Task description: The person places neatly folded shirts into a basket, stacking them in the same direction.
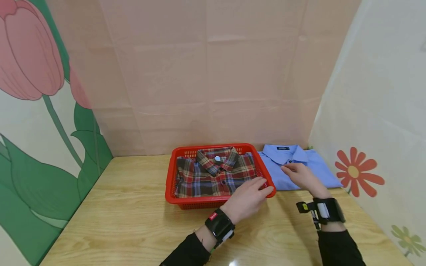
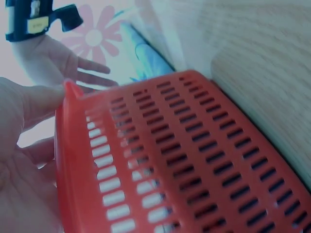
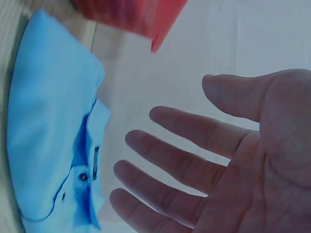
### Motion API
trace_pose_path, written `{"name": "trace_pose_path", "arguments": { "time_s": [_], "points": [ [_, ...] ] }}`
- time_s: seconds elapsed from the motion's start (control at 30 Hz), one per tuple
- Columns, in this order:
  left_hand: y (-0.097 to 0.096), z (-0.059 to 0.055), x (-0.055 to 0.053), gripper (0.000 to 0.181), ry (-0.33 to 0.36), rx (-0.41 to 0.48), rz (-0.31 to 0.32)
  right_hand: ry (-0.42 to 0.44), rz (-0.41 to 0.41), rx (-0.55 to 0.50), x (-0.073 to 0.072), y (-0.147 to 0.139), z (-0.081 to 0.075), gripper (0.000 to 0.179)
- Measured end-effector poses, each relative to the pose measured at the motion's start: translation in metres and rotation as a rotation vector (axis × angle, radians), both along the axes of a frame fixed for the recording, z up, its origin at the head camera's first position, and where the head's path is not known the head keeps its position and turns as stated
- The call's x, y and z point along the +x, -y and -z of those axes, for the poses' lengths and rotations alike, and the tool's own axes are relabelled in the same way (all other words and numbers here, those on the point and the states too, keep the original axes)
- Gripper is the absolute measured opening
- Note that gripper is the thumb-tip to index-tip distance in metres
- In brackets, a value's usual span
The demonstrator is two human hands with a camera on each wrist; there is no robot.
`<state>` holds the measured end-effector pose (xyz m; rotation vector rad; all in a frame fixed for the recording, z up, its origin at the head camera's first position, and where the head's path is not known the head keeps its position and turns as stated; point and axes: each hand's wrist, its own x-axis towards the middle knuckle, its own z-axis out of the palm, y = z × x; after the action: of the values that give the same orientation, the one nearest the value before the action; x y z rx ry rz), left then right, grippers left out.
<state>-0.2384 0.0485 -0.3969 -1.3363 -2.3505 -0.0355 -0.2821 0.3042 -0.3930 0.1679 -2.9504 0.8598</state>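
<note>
A folded plaid shirt (image 1: 217, 175), mostly red and dark with a pointed collar, lies face up inside a red slotted plastic basket (image 1: 171, 177). My left hand (image 1: 247, 197) is at the basket's front right corner, fingers reaching over the rim. In the left wrist view the thumb (image 2: 46, 99) meets the corner of the rim, and the fingertips are hidden behind it. To the right of the basket lies a folded light blue shirt (image 1: 319, 168), collar toward the back. Over its near part hangs my right hand (image 1: 303, 177); the right wrist view shows its fingers spread, holding nothing.
Everything rests on a light wooden table (image 1: 133, 225). A pink sheet (image 1: 206, 74) rises behind it. Flower-patterned sheets stand at both sides, with a red flower (image 1: 357, 171) near the blue shirt. Black camera bands (image 1: 219, 225) circle both wrists.
</note>
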Motion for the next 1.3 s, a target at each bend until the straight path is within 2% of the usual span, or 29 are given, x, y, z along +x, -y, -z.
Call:
{"name": "trace_pose_path", "arguments": {
  "time_s": [0.17,0.27,0.37,0.57,0.67,0.83,0.9,0.97,1.1,1.2,1.3],
  "points": [
    [-0.014,0.004,0.003,0.033,-0.052,-0.026,0.028,0.101,0.044,-0.003,-0.003,-0.018,0.007,0.070],
    [-0.023,0.008,0.006,0.029,-0.092,-0.053,0.037,0.135,0.064,0.006,-0.003,-0.026,0.011,0.070],
    [-0.030,0.012,0.010,0.029,-0.093,-0.084,0.039,0.146,0.070,0.010,-0.003,-0.033,0.014,0.064],
    [-0.043,0.016,0.020,0.031,-0.111,-0.186,0.036,0.187,0.038,0.003,-0.005,-0.049,0.020,0.058],
    [-0.048,0.018,0.026,0.032,-0.095,-0.234,0.038,0.219,0.013,0.014,-0.006,-0.054,0.025,0.055],
    [-0.059,0.027,0.028,0.030,-0.077,-0.271,0.081,0.241,-0.065,0.021,-0.009,-0.054,0.031,0.052],
    [-0.062,0.031,0.026,0.029,-0.035,-0.269,0.088,0.237,-0.091,0.035,-0.010,-0.052,0.033,0.052],
    [-0.063,0.035,0.024,0.027,0.041,-0.244,0.073,0.240,-0.099,0.047,-0.011,-0.051,0.034,0.052],
    [-0.061,0.043,0.017,0.027,0.175,-0.169,0.002,0.316,-0.080,0.072,-0.011,-0.050,0.038,0.060],
    [-0.060,0.049,0.014,0.030,0.217,-0.146,-0.032,0.369,-0.064,0.092,-0.013,-0.050,0.042,0.066],
    [-0.059,0.054,0.012,0.033,0.247,-0.143,-0.034,0.390,-0.038,0.093,-0.015,-0.050,0.045,0.066]
  ]
}}
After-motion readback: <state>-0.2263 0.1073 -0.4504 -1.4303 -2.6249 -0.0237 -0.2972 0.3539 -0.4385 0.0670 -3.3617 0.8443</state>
